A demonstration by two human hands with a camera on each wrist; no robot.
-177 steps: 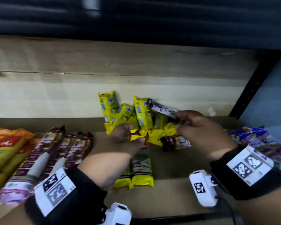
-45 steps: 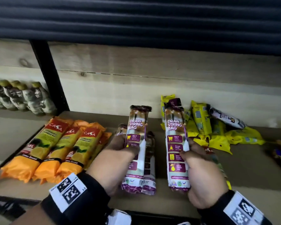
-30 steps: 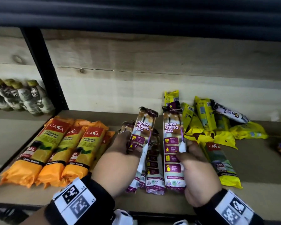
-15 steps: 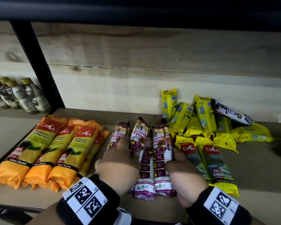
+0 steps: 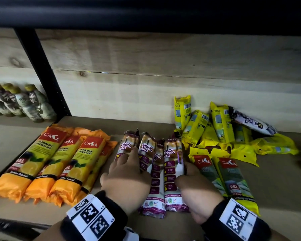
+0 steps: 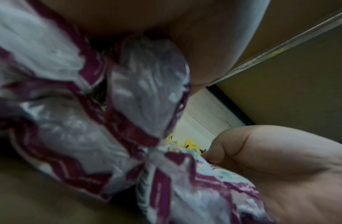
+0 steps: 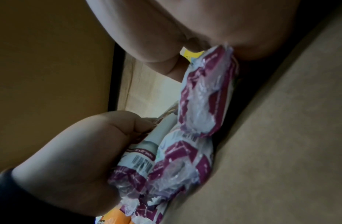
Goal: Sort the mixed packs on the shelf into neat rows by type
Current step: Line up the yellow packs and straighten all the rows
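Several purple-and-white draw string bag packs (image 5: 170,157) lie side by side in the middle of the shelf. My left hand (image 5: 137,162) lies over the left ones, index finger stretched along the top and the other fingers curled round one pack (image 7: 143,159). My right hand (image 5: 184,171) grips the rightmost pack (image 7: 204,94) from its right side. The two hands press the row together. One more draw string pack (image 5: 252,122) lies on the yellow heap at the back right. The wrist views show the packs' crinkled near ends (image 6: 143,84) close up.
Orange Casa packs (image 5: 47,162) form a row at the left. Two green-yellow 25L packs (image 5: 231,180) lie right of my right hand, with a loose heap of yellow packs (image 5: 215,129) behind them. A black post (image 5: 42,73) and bottles (image 5: 24,103) stand far left.
Both hands lowered the two raised draw string packs flat onto the shelf and pushed them in against the others. The row is now tighter.
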